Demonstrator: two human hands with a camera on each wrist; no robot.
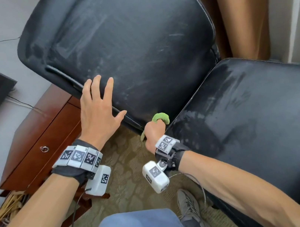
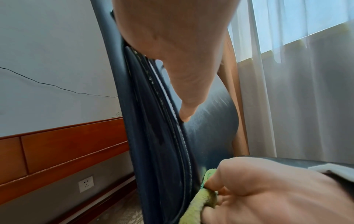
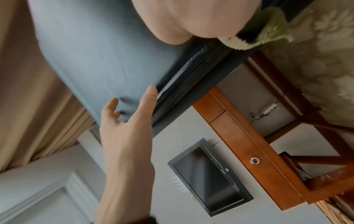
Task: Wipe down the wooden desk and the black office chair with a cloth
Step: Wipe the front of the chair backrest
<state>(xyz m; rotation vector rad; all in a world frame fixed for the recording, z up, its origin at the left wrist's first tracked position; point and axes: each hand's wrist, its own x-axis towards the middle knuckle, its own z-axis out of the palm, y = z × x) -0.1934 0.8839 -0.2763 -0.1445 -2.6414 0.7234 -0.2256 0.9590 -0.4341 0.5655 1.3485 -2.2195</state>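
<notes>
Your right hand clenches the soft, limp cloth, so keep it bunched. Your left hand, fingers released, steadies the chair back's stiff edge; it may swivel.

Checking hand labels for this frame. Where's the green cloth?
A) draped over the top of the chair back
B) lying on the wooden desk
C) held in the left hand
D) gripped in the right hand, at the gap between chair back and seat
D: the right hand grips the green cloth down where the chair back meets the seat; the left hand is spread open on the back's edge.
</notes>
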